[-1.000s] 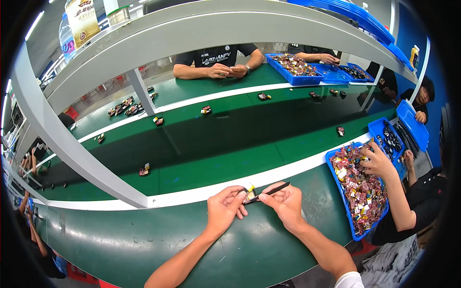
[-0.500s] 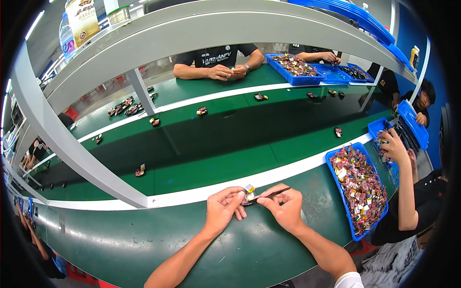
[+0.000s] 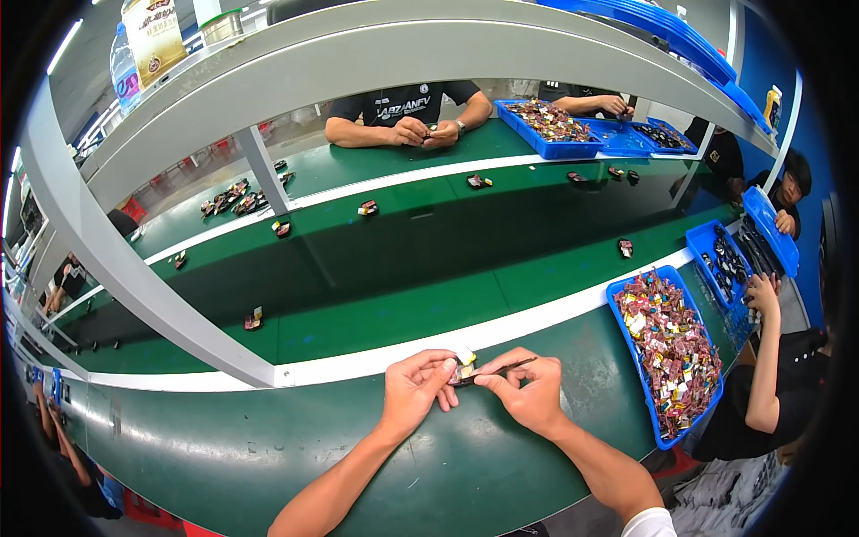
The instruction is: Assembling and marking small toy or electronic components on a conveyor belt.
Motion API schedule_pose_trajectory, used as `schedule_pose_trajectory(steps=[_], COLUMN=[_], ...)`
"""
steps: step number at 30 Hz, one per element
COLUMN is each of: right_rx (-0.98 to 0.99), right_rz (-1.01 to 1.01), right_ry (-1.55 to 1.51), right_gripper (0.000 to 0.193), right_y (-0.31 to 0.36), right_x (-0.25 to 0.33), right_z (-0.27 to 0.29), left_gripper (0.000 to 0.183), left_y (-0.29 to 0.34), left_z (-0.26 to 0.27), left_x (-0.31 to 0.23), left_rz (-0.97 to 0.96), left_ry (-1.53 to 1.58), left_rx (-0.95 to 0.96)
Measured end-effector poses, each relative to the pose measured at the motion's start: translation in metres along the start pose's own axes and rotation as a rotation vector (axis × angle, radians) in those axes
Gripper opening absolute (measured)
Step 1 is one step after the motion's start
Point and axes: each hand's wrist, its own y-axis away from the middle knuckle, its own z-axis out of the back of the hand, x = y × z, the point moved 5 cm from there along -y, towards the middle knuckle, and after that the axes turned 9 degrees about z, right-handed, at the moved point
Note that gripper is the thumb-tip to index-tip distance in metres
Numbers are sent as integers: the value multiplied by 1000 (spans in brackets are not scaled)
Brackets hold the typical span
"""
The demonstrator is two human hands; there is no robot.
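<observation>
My left hand (image 3: 415, 387) is closed on a small electronic assembly (image 3: 463, 370), with a black shell, a reddish board and a white and yellow piece sticking up. It is held just above the near green bench, close to the white rail. My right hand (image 3: 530, 394) pinches a thin dark tool, apparently tweezers (image 3: 514, 366), pointed left. Its tip meets the assembly, though the exact contact is too small to make out. Fingers hide part of the assembly.
To my right stands a blue tray (image 3: 664, 440) heaped with reddish boards. Beyond it, a blue bin (image 3: 692, 240) holds black parts beside a co-worker's hand (image 3: 763, 294). Past the white rail (image 3: 358, 365), a green conveyor (image 3: 394, 313) carries scattered assemblies. A grey post (image 3: 152, 259) rises at left.
Assemblies on the conveyor have shifted slightly left. My right hand and its tool have moved slightly left over the assembly. The co-worker at right has lowered a hand away from the bin.
</observation>
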Motion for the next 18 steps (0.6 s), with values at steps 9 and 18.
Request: schedule_pose_trajectory(steps=[9,18], right_rx=[48,-14], right_rz=[88,90], right_ry=[68,78], right_gripper=[8,15], right_y=[-2,0], right_x=[6,2], right_z=[0,2], left_gripper=[23,21], left_y=[0,-1], left_z=[0,2], left_x=[2,2], left_rz=[16,-4], left_ry=[-19,4], left_rx=[-1,-37])
